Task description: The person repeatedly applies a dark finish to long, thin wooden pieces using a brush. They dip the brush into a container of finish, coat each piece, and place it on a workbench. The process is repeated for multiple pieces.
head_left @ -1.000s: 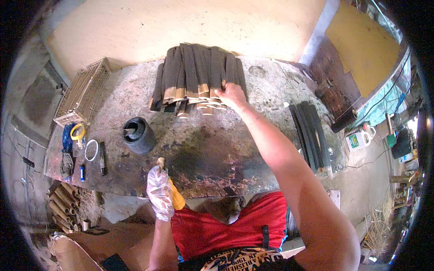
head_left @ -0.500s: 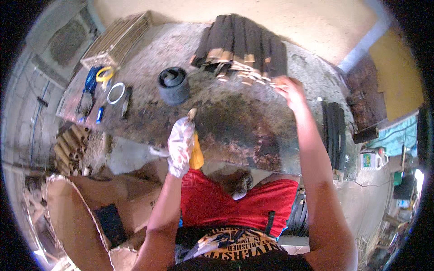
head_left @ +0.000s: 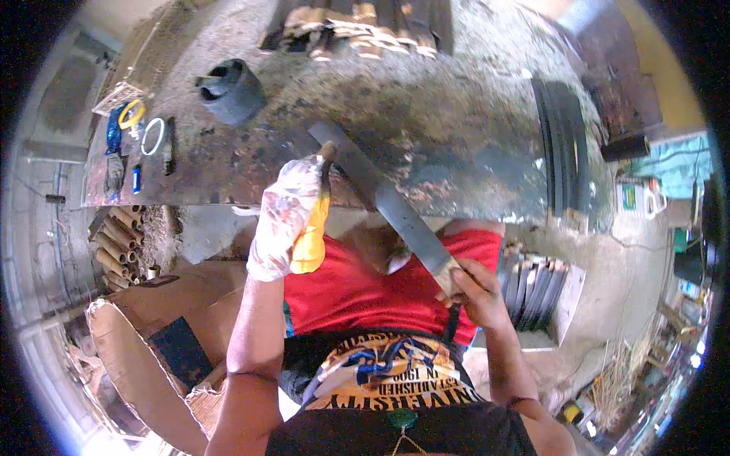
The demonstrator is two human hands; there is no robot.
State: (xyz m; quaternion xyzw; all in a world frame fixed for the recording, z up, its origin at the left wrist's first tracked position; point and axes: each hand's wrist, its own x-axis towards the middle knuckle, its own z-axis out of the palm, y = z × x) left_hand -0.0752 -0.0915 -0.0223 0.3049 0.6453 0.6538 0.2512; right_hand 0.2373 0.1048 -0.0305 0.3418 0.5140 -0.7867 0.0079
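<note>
My left hand (head_left: 289, 216), in a clear, smeared plastic glove, is closed around a yellow piece with a dark, brown-tipped end (head_left: 328, 150); its kind I cannot make out. That tip is beside the upper part of a long, flat dark-grey strip (head_left: 399, 216); whether they touch is unclear. My bare right hand (head_left: 477, 292) grips the strip by its pale, uncoated end. From there the strip slants up and left over my lap, its far end above the worktable (head_left: 456, 156). A dark round pot (head_left: 232, 95), with something inside, stands beyond my left hand.
Several black strips with pale ends (head_left: 369, 30) lie stacked at the back. More dark strips (head_left: 564, 144) lie at the table's right, and others fill a box (head_left: 566, 315) below. Rings of yellow tape (head_left: 131, 114) and white tape (head_left: 153, 137) sit left. A cardboard box (head_left: 137, 365) stands lower left.
My right hand has come back from the stack toward my lap and now holds a dark strip. The view has shifted, and my left hand still holds the yellow piece.
</note>
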